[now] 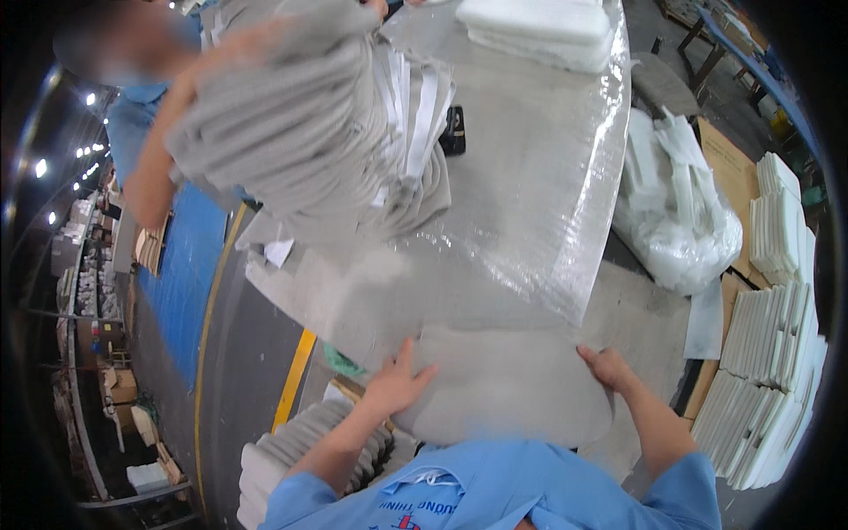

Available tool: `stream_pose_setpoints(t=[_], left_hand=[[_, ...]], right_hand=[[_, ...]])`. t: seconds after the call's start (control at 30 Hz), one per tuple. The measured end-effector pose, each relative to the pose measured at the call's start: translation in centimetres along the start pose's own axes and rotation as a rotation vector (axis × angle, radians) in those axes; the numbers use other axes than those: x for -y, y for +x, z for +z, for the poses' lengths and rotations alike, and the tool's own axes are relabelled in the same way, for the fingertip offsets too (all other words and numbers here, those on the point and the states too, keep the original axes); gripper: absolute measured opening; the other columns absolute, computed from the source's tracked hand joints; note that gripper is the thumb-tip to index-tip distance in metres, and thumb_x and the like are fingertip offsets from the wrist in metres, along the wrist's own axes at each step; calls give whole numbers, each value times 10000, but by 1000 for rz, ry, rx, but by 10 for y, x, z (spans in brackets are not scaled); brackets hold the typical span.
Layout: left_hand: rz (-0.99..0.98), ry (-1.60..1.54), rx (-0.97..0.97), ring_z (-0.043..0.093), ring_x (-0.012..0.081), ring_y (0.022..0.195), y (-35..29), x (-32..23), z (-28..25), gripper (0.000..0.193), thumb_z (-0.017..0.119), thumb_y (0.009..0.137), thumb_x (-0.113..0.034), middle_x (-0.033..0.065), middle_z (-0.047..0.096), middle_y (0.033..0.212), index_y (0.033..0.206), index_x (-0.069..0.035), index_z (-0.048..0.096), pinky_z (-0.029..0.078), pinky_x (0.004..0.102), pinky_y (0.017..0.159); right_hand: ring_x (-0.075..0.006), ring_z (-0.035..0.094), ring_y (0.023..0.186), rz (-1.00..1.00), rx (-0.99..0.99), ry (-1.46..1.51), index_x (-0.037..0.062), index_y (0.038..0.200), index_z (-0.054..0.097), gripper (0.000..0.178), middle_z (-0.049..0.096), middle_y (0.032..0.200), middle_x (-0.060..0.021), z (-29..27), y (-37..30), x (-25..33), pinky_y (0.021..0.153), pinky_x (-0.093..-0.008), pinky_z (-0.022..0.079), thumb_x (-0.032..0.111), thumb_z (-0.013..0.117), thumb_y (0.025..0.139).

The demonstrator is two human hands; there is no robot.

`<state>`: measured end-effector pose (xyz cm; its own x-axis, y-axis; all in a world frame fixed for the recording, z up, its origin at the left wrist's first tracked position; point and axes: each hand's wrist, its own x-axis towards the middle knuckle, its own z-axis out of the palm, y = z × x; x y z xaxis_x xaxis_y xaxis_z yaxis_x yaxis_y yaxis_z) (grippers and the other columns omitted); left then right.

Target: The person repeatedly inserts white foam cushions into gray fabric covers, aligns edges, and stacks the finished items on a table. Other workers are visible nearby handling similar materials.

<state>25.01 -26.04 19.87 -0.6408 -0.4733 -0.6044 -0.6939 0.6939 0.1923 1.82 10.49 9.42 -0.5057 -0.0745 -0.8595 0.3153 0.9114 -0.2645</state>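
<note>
A grey fabric-covered cushion (508,384) lies in front of me at the near end of the table, against my body. My left hand (399,387) rests on its left side, with the thumb and index finger stretched apart. At its right edge my right hand (605,367) grips it, the thumb on top and the other fingers mostly hidden. Beyond the cushion, a tall stack of grey fabric covers (291,132) with white strips leans on the table's far left. Another person's arm (159,168) reaches around that stack.
Plastic sheeting covers the table (521,177). White foam pads (539,26) sit at its far end, near a small black object (453,131). To the right are a clear plastic bag (685,221) and stacked white pads (760,336). Grey cushions (283,459) are piled at my lower left.
</note>
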Motion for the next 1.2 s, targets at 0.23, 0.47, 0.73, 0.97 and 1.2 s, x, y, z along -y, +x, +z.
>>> stream_pose_setpoints(t=[0.23,0.47,0.73,0.97,1.2], left_hand=[[-222,-113,258,578,493,1259,36,2,11,975,509,961,-662,388,572,1338,1587,27,222,452,509,1069],[-246,-112,315,592,459,1259,70,16,26,790,418,1016,-599,336,612,1320,1475,45,435,455,521,1066],[-241,-158,284,590,466,1249,86,21,37,681,297,1070,-507,293,638,1306,1256,37,660,443,528,1071],[-215,-239,279,555,439,1316,90,34,44,753,307,1055,-573,310,594,1372,1320,55,628,419,489,1110],[-115,-896,314,488,328,1406,69,22,5,851,478,980,-689,217,514,1517,1501,-16,494,407,424,1134]], right_hand=[[-432,699,1087,35,44,-76,-152,1118,701,859,701,1136,-337,-15,-1,16,918,-475,536,676,636,898],[-408,731,977,72,60,-61,-119,1072,732,789,727,1070,-302,-17,5,17,861,-465,553,646,625,908],[-363,722,1011,27,92,-50,-103,1084,736,673,731,1080,-280,-12,20,14,859,-457,549,547,652,932],[-374,703,1052,6,169,151,-149,1218,655,774,702,1195,-274,-13,10,18,917,-439,537,569,674,928],[-357,671,1153,-230,-234,93,-139,1260,635,792,666,1250,-322,-12,24,-19,948,-434,532,581,665,934]])
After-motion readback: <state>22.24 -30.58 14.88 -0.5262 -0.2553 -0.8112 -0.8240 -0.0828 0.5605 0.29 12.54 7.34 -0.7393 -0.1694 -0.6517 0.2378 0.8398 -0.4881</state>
